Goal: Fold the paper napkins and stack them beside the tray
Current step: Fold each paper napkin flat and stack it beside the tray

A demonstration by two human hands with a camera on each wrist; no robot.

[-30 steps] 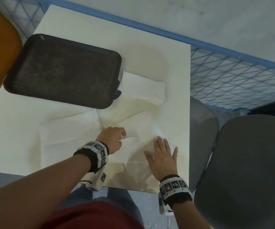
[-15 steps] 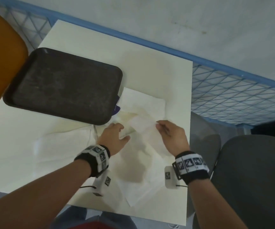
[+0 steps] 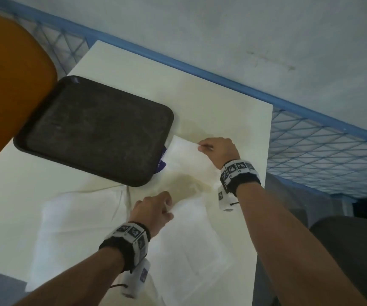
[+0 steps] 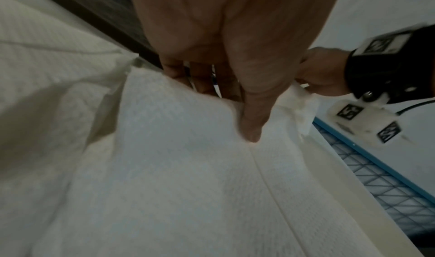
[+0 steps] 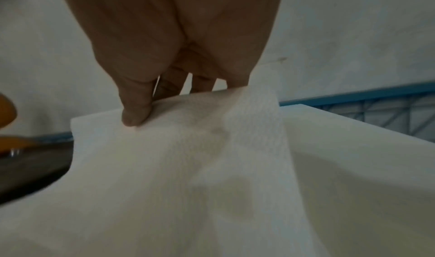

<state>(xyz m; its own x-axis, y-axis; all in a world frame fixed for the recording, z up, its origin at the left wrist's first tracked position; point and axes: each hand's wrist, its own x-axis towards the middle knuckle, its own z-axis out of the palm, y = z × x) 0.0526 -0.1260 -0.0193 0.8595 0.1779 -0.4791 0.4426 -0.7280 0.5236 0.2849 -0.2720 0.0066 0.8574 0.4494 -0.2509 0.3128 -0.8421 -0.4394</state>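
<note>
Right hand point(image 3: 219, 152) farther out, napkin point(image 3: 191, 171) pinched

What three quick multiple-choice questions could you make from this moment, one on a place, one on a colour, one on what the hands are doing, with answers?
1. Where does the tray sit on the table?
A. near right corner
B. far left part
C. hanging off the near edge

2. What colour is the tray?
A. dark brown
B. bright blue
C. white

3. What are the hands doing with the paper napkin?
A. both lie flat and open on it
B. neither touches it
C. each pinches an edge, with the sheet lifted between them

Answers:
1 B: in the head view it lies at the far left, beside the orange chair.
2 A: its surface is dark brown.
3 C: the right hand pinches the far edge with its thumb, and the left hand pinches the near part.
</note>
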